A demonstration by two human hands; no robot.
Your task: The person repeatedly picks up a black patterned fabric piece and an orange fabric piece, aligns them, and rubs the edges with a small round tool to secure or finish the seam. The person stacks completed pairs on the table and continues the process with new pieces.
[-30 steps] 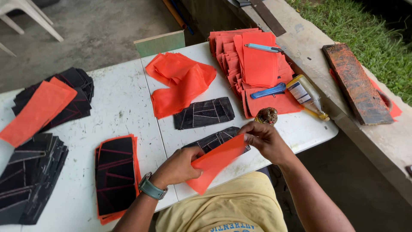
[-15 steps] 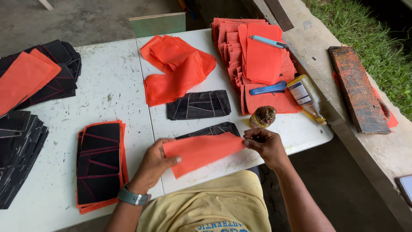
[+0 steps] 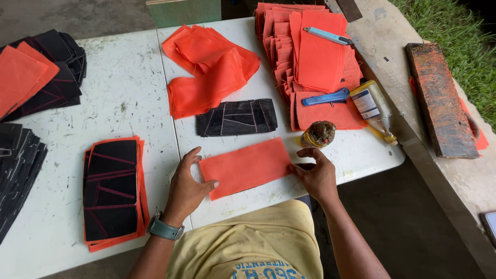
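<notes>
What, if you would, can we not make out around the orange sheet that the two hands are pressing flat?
- Head view: the orange sheet covers whatever lies beneath it; only a dark edge shows by the right hand.
- The black stack is cut off by the left edge.
- The bottle label is too small.
- The left hand hides the sheet's corner.

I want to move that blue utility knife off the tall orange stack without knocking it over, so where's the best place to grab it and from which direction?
Pinch the blue utility knife across the middle of its long handle, coming straight down from above. It lies flat and slanted on top of the orange stack, both long sides exposed, so probably nothing needs to slide sideways.
</notes>
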